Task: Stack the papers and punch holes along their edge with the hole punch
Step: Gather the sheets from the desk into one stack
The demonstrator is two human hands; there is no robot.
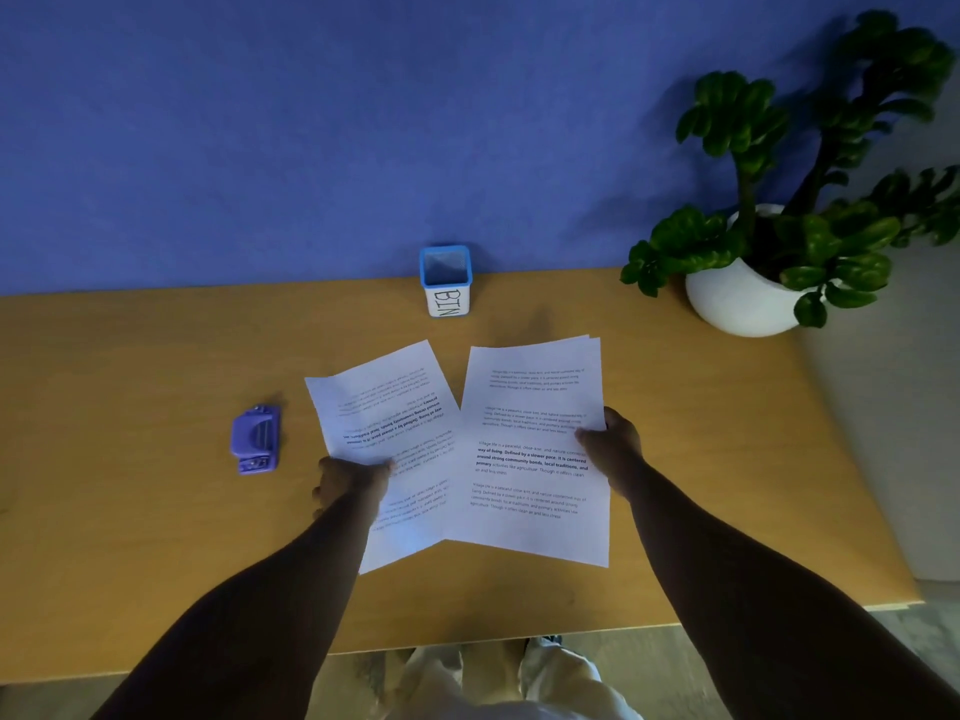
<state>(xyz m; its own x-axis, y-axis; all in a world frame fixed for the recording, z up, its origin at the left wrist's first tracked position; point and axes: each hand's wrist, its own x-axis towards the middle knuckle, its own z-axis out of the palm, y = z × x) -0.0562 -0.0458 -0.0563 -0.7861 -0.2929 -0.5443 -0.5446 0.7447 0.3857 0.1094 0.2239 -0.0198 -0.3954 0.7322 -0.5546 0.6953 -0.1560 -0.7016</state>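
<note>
Printed white papers lie over the middle of the wooden table [130,511]. The left sheet [384,407] is turned upside down and angled; my left hand [350,480] pinches its left edge. The right sheets [530,491], at least two with offset top edges, overlap the left sheet's right side, and my right hand [613,441] grips their right edge. A small purple hole punch [255,439] sits on the table left of the papers, apart from both hands.
A blue-rimmed mesh cup labelled "BIN" [447,283] stands at the back of the table against the blue wall. A white pot with a green plant [753,283] occupies the back right corner. The table's front edge runs near my legs.
</note>
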